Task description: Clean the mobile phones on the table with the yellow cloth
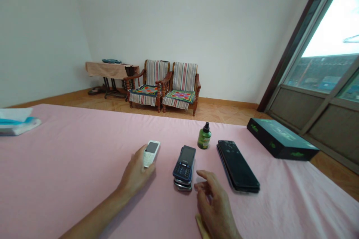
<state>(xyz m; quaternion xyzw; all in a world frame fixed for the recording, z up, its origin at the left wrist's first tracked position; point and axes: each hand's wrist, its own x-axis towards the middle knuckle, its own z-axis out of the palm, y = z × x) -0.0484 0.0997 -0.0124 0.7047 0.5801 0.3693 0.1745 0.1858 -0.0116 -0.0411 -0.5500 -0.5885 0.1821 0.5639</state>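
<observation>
A white keypad phone [151, 151] is gripped in my left hand [137, 173], thumb and fingers along its sides. To its right lies a small stack of keypad phones [184, 164], a dark blue one on top and silvery edges below. My right hand [214, 199] rests just right of that stack, fingers loosely curled and apart, not visibly gripping anything. Under its palm a strip of yellowish material [202, 227] pokes out, mostly hidden. Beyond the right hand is a pile of black smartphones [238, 166], the top screen smudged.
A green bottle with a black cap [204, 136] stands behind the phones. At the right is a flat black box [280, 138] with green lettering. A white and blue packet [18, 123] lies far left on the pink cloth [84, 149]. Two wooden chairs [182, 78] stand beyond.
</observation>
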